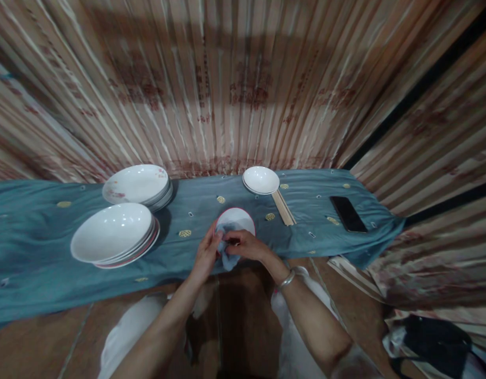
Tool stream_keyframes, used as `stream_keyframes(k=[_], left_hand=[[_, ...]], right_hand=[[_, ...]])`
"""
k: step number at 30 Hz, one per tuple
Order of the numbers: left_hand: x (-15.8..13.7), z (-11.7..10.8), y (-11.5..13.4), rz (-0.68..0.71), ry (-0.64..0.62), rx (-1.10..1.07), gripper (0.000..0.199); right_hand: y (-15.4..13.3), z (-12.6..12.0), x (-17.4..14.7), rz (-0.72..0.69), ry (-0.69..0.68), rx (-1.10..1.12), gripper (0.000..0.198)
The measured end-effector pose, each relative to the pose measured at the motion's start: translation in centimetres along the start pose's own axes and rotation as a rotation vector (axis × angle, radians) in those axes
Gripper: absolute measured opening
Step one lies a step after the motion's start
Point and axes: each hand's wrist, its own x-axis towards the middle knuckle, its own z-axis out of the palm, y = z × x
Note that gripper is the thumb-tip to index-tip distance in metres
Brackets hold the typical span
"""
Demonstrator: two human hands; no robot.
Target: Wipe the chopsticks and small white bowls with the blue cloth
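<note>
A small white bowl with a red rim [238, 217] is at the front middle of the cloth-covered table, tilted toward me. My left hand [207, 247] is closed on its left side, thumb near the rim. In my right hand [245, 244], with bent fingers, is a bluish-grey cloth [229, 259] pressed against the inside of the bowl. Part of the cloth hangs over the near rim. The right fingertips are partly hidden in its folds.
Stacked deep plates [112, 231] stand at the left, with more flower-patterned plates [136, 184] behind. Small stacked bowls [261, 180] and wooden chopsticks [283, 208] lie beyond my hands. A black phone [347, 213] rests at the right. Curtains [243, 95] hang behind the blue tablecloth [199, 195].
</note>
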Motion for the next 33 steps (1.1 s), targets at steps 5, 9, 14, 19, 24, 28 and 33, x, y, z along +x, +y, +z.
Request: stream_keyframes(k=[5,9,14,19,24,28,33], left_hand=[[-0.4,0.5,0.7,0.005,-0.018,0.014,0.072],[-0.7,1.0,1.3,-0.018,-0.028,0.055,0.078],[-0.8,1.3,1.8,-0.006,-0.051,0.110,0.075],[-0.8,1.6,2.0,-0.010,-0.034,0.092,0.072],[-0.6,1.5,1.3,-0.005,-0.010,0.044,0.065],[-0.6,1.5,1.2,-0.011,-0.001,0.025,0.061],[-0.7,1.4,1.3,-0.044,0.016,-0.026,0.069]], right_hand=[[-0.8,-1.3,-1.3,0.085,0.061,-0.588,0.018],[-1.3,-1.6,-1.6,0.142,0.183,-0.845,0.022],[-1.5,-1.2,-1.0,0.126,0.327,-0.922,0.025],[-0.9,-1.0,0.5,-0.006,0.542,-0.785,0.027],[-0.3,-0.8,2.1,-0.161,0.693,-0.393,0.026],[-0.4,-0.4,3.0,-0.185,0.655,-0.022,0.024],[-0.3,0.3,3.7,-0.215,0.522,0.245,0.026]])
